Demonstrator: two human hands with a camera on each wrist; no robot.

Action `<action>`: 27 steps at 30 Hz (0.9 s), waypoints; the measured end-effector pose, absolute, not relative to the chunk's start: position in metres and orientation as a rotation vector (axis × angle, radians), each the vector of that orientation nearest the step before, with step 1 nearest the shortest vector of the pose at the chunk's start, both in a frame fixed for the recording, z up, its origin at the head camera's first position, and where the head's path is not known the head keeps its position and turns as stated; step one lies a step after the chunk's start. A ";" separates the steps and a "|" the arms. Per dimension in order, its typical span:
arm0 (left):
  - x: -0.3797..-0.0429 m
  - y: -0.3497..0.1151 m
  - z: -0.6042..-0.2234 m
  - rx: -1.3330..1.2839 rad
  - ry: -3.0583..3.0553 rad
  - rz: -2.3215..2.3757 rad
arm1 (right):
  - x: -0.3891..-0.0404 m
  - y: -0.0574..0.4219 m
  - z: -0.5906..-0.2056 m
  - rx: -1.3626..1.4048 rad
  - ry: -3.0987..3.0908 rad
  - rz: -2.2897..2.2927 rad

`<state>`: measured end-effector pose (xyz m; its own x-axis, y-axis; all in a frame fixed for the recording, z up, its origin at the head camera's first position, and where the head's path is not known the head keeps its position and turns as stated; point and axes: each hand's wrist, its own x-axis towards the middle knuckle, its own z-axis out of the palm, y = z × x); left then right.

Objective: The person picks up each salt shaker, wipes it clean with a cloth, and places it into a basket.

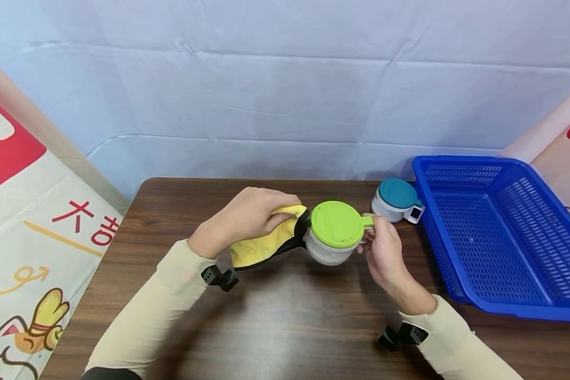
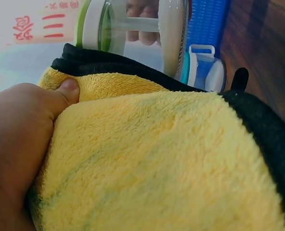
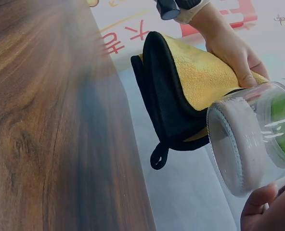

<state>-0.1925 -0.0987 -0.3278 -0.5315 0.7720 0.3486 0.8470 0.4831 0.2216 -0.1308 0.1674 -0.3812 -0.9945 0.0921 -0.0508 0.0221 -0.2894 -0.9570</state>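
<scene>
My left hand (image 1: 256, 214) pinches a folded yellow cloth (image 2: 157, 144) with black edging and a small black loop. The cloth hangs from the thumb and fingers, its edge right at the side of a clear jar (image 3: 243, 139). This jar has a lime-green lid (image 1: 337, 224) and some whitish content at its base. My right hand (image 1: 385, 248) grips the jar by its handle and holds it raised over the table, tilted a little. Behind that hand a second jar with a teal lid (image 1: 397, 193) stands on the table, its handle towards the basket.
A blue plastic basket (image 1: 448, 253) with slotted walls stands on the right side of the brown wooden table (image 1: 285, 327). A pale cloth backdrop (image 1: 266, 95) hangs behind the table's far edge. Printed sheets flank the table on both sides.
</scene>
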 end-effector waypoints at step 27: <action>-0.195 -0.091 -0.333 -1.379 -2.465 -0.570 | -0.128 0.166 -0.381 -0.053 -1.824 2.558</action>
